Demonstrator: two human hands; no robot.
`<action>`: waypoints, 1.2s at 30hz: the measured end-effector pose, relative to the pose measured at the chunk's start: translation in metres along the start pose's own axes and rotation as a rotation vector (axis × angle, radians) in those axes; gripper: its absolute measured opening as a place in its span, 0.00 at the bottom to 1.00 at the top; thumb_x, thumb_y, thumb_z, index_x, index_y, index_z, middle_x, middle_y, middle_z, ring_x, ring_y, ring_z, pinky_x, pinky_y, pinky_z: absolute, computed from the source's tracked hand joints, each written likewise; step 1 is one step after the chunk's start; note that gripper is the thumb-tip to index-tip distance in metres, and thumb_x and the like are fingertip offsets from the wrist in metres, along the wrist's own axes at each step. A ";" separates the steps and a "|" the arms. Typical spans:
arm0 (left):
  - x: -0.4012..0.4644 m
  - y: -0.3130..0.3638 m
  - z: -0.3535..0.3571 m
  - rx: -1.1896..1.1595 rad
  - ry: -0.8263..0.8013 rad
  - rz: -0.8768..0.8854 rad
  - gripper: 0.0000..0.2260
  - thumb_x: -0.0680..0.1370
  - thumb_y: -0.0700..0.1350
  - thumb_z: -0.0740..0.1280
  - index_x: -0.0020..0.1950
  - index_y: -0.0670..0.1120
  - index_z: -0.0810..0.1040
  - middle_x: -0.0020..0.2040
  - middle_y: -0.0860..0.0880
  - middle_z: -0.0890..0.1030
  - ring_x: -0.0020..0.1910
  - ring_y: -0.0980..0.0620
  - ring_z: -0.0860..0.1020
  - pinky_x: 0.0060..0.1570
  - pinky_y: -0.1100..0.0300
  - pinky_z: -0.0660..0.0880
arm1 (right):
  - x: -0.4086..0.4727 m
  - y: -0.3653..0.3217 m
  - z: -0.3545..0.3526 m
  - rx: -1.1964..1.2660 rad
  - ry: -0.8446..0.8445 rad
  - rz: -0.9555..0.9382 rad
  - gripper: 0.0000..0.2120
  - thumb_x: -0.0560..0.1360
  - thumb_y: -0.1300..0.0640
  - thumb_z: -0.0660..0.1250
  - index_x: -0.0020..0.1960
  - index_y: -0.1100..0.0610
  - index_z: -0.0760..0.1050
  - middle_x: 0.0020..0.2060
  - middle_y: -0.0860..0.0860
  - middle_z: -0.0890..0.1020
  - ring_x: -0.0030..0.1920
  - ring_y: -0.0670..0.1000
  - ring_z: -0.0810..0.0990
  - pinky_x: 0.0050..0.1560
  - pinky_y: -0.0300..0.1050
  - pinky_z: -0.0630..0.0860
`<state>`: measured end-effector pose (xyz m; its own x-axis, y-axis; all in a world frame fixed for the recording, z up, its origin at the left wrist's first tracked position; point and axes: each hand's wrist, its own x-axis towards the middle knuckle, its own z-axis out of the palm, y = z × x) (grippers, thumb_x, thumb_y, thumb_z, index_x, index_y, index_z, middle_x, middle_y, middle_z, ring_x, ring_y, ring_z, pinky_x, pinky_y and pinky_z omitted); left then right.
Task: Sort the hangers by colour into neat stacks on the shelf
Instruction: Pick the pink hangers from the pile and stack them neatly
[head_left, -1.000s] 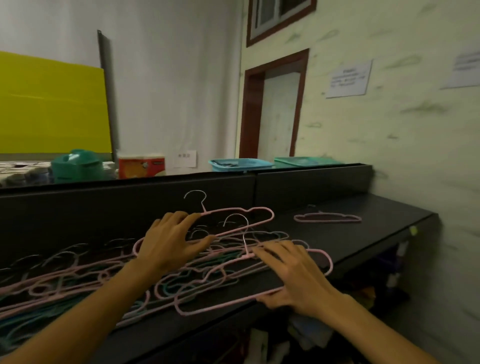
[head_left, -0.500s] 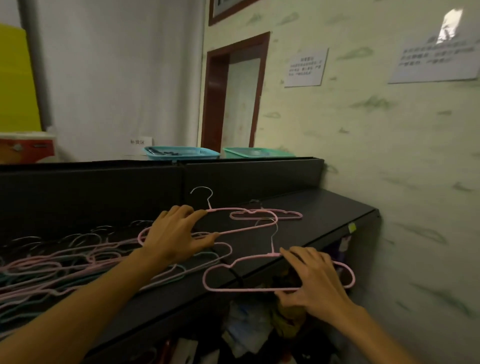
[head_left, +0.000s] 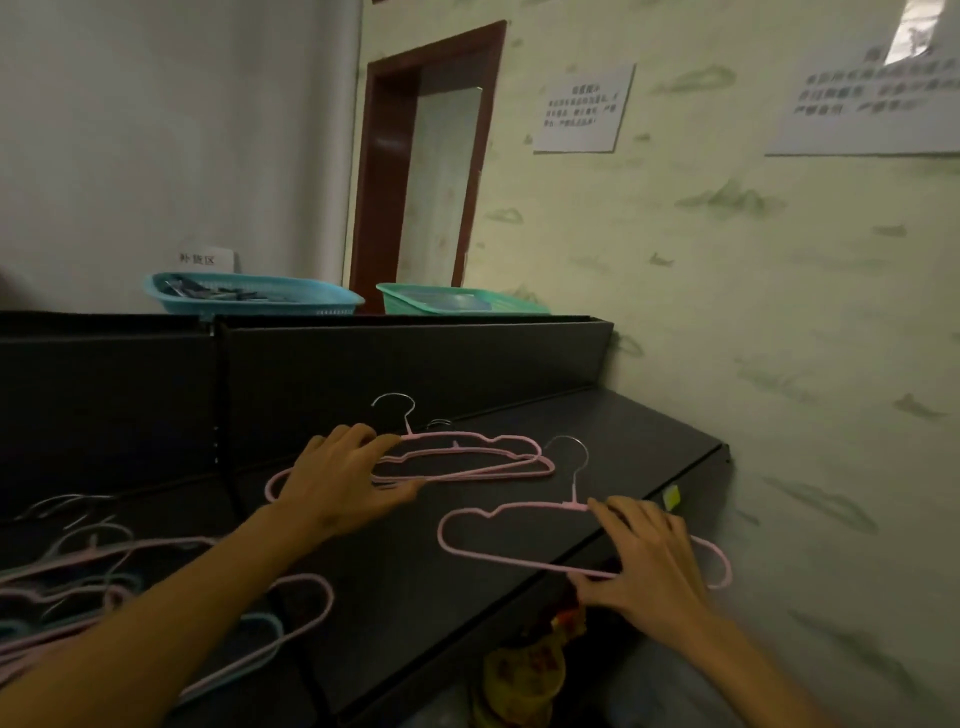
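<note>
My left hand (head_left: 348, 478) grips a pink hanger (head_left: 483, 470) and holds it over another pink hanger (head_left: 498, 441) that lies near the back of the black shelf (head_left: 639, 431). My right hand (head_left: 644, 556) grips a second pink hanger (head_left: 467, 545) at its right shoulder, near the shelf's front edge, and part of that hanger juts past the edge. A tangled pile of pink and blue hangers (head_left: 130, 587) lies at the left under my left forearm.
A black back panel (head_left: 405, 364) rises behind the shelf. On top stand a blue basket (head_left: 249, 293) and a green basket (head_left: 457, 299). A papered wall (head_left: 779, 312) closes the right end. Bags (head_left: 524, 670) sit below the shelf.
Both hands have carried their pink hangers rightward out of the pile. The left one now overlaps the pink hanger lying at the right; the view has swung right.
</note>
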<state>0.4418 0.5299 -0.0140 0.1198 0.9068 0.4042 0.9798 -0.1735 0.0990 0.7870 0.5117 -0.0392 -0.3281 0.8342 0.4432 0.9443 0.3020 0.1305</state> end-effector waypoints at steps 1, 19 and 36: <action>0.010 -0.001 0.006 -0.014 -0.004 0.000 0.50 0.59 0.80 0.38 0.73 0.54 0.63 0.67 0.49 0.69 0.63 0.51 0.69 0.61 0.54 0.66 | 0.011 0.009 0.003 -0.024 0.008 0.008 0.38 0.60 0.31 0.61 0.58 0.57 0.79 0.51 0.52 0.81 0.49 0.54 0.80 0.44 0.50 0.75; 0.101 0.018 0.080 0.002 -0.154 -0.002 0.53 0.55 0.81 0.33 0.73 0.58 0.59 0.71 0.53 0.66 0.67 0.55 0.65 0.68 0.56 0.59 | 0.175 0.121 0.076 0.180 0.102 0.367 0.38 0.70 0.35 0.68 0.71 0.56 0.66 0.63 0.59 0.72 0.62 0.60 0.69 0.58 0.56 0.66; 0.114 0.030 0.104 -0.074 -0.208 -0.145 0.46 0.60 0.81 0.48 0.73 0.58 0.61 0.69 0.55 0.69 0.66 0.58 0.66 0.67 0.59 0.61 | 0.219 0.102 0.097 0.641 0.040 -0.017 0.38 0.68 0.39 0.71 0.72 0.52 0.65 0.64 0.51 0.73 0.65 0.52 0.68 0.64 0.55 0.68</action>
<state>0.5019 0.6677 -0.0598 0.0166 0.9825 0.1857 0.9757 -0.0565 0.2115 0.8090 0.7704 -0.0149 -0.3302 0.8126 0.4803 0.7326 0.5415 -0.4125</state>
